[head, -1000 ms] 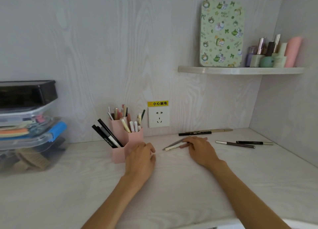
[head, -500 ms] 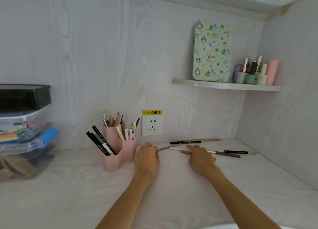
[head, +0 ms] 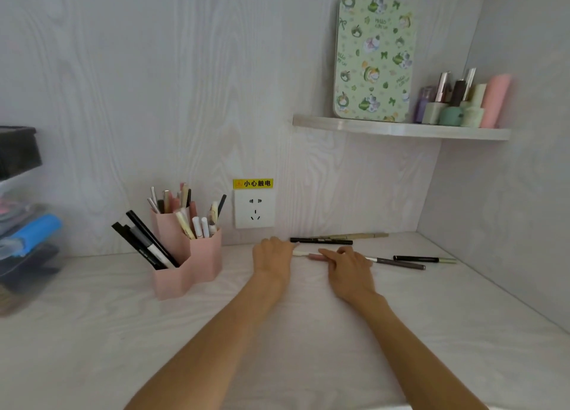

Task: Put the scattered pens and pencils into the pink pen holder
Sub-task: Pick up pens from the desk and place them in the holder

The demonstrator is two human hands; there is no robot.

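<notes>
head view | worn on head | faces forward and down at desk [head: 308, 332] corner | near, arm's reach

A home desk nook with pale wood-grain walls. At centre, a wall socket [head: 254, 212] under a yellow warning label [head: 253, 183]. At upper right, a corner shelf [head: 401, 129] holds cosmetics bottles [head: 456, 104] and a patterned green tin [head: 373, 58]. Left of centre stands a pink pen holder [head: 188, 255]; at the left edge, stacked plastic storage boxes [head: 21, 224].

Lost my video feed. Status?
Both hands on a pale pen. Pink holder left, part full. Four pens loose on desk. Nothing blocking.
</notes>
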